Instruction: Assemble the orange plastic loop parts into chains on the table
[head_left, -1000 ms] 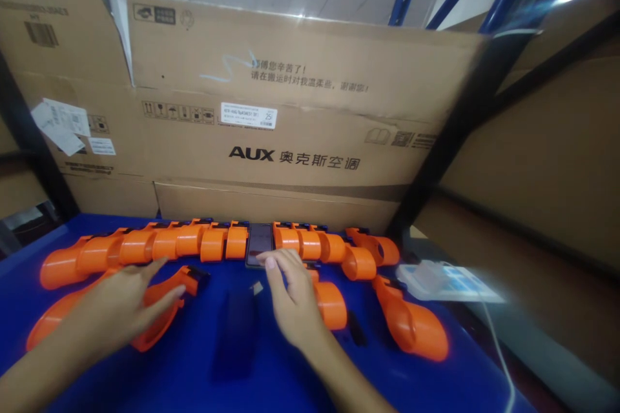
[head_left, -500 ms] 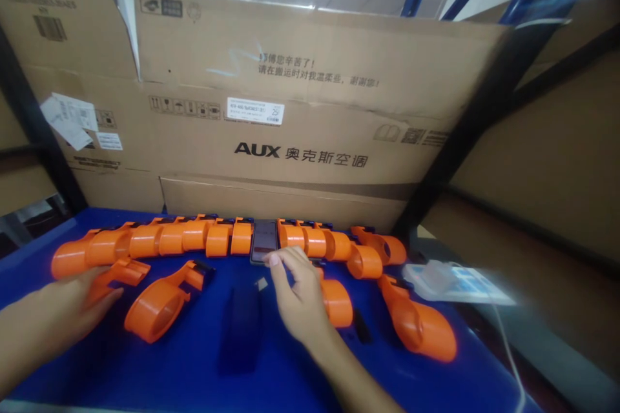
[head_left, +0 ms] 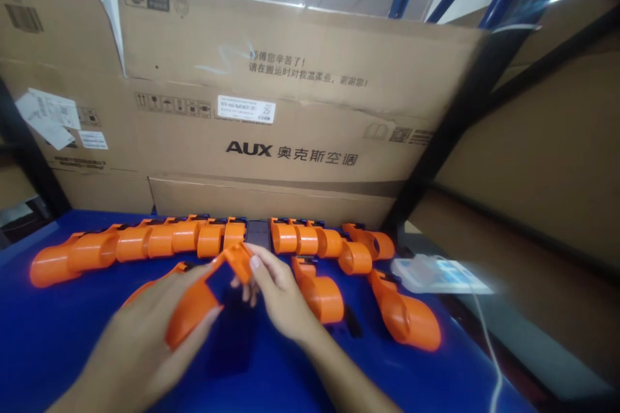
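An orange plastic ring piece (head_left: pixel 194 311) with a bent arm is in my left hand (head_left: pixel 140 335), whose fingers wrap round its ring. My right hand (head_left: pixel 278 293) pinches the end of the arm, so both hands hold the same piece above the blue table. Partly hidden behind my left hand lies another orange ring piece (head_left: pixel 145 289) with a black end. Just beyond my right hand stands a phone-like dark device (head_left: pixel 258 232) with a screen. A standing orange ring piece (head_left: pixel 327 299) is close to the right of my right hand.
Several orange ring pieces (head_left: pixel 133 244) form a row along the back of the blue table (head_left: pixel 281 381), before a cardboard sheet (head_left: pixel 290 200). At right are another orange piece (head_left: pixel 419 322), a small black part (head_left: pixel 353 322) and a white power strip (head_left: pixel 440 276) with a cable.
My left hand has brought the orange ring piece rightward to the middle. My right hand has come from near the dark device and now grips the arm's end. The view has shifted slightly.
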`<state>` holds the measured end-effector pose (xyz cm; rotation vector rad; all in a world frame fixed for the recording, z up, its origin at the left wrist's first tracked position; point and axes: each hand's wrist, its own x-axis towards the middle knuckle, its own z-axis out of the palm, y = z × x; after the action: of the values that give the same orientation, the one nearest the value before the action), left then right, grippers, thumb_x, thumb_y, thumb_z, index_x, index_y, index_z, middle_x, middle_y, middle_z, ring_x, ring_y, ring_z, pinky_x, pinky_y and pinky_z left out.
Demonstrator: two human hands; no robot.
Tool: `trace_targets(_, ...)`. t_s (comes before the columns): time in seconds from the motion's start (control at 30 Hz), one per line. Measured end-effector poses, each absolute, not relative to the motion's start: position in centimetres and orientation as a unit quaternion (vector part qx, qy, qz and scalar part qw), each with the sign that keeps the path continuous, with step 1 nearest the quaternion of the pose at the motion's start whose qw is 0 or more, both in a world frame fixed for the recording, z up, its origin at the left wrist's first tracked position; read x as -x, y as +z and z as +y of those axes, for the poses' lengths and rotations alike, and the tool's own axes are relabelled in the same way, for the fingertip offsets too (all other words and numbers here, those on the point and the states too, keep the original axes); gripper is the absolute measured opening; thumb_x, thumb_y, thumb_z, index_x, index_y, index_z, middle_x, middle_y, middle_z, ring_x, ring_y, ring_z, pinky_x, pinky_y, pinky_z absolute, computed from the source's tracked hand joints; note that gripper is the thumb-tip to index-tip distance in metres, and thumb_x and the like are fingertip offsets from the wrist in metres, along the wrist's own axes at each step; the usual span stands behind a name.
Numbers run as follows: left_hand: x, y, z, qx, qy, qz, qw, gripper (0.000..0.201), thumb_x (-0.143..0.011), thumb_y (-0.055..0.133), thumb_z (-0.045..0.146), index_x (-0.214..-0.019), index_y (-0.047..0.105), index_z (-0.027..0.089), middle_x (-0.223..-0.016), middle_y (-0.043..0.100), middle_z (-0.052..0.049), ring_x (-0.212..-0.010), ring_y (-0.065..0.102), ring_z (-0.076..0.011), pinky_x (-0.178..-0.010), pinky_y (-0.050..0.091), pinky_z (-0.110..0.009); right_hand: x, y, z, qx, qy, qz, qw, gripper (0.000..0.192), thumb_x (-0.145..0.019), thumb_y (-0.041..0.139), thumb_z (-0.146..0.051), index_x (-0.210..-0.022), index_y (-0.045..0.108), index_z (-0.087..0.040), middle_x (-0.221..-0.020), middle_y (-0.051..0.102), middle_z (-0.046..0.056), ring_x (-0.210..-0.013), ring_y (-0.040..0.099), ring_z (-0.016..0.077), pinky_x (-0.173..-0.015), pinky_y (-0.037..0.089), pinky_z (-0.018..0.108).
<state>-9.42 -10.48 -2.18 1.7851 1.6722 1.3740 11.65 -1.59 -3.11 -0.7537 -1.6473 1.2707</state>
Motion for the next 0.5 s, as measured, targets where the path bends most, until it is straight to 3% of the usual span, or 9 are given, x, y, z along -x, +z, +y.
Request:
trace_targets(0.13,6.7,-2.9,-8.3,-0.671,0.443,0.553,0.217,0.069,-0.078,0.072,0.043,-0.143,0.05,0.037,-0.142,0.059,-0.003,-0.133,0.049,-0.0357,-0.115,0.031,-0.052,-12.1,-3.5,-0.5,0.349,0.518,-0.599,0.502,0.041,-0.096,0.05,-0.049,-0.123,0.06,-0.02,-0.061,0.054,-0.004,-0.049,0.047,0.011,-0.045,0.037,0.021)
trace_targets(0.3,6.4,-2.1,-5.5,-0.546,0.488,0.499,0.463,0.046,-0.088,0.057,0.052,-0.126,0.067,0.028,-0.134,0.064,-0.008,-0.13,0.052,-0.033,-0.105,0.043,-0.045,-12.2,-3.5,0.1,0.357,0.522,-0.564,0.531,0.033,-0.094,0.053,-0.049,-0.106,0.066,-0.021,-0.066,0.055,-0.004,-0.053,0.046,0.0102,-0.052,0.042,0.022)
trace_targets(0.4,5.2,-2.1,-4.1,-0.471,0.464,0.464,0.59,0.041,-0.08,0.069,0.051,-0.108,0.072,0.022,-0.098,0.076,-0.011,-0.092,0.071,-0.0287,-0.074,0.054,-0.032,-12.1,-3.6,0.1,0.342,0.496,-0.622,0.5,0.036,-0.097,0.047,-0.051,-0.106,0.066,-0.021,-0.073,0.059,-0.002,-0.056,0.049,0.0115,-0.053,0.042,0.023)
trace_targets(0.5,4.0,-2.9,-2.5,-0.437,0.478,0.453,0.613,0.034,-0.074,0.076,0.048,-0.089,0.067,0.018,-0.06,0.069,-0.003,-0.05,0.062,-0.0166,-0.047,0.042,-0.022,-12.4,-3.8,0.1,0.374,0.422,-0.664,0.491,0.041,-0.101,0.036,-0.049,-0.109,0.065,-0.021,-0.072,0.06,-0.001,-0.062,0.055,0.0141,-0.057,0.045,0.024)
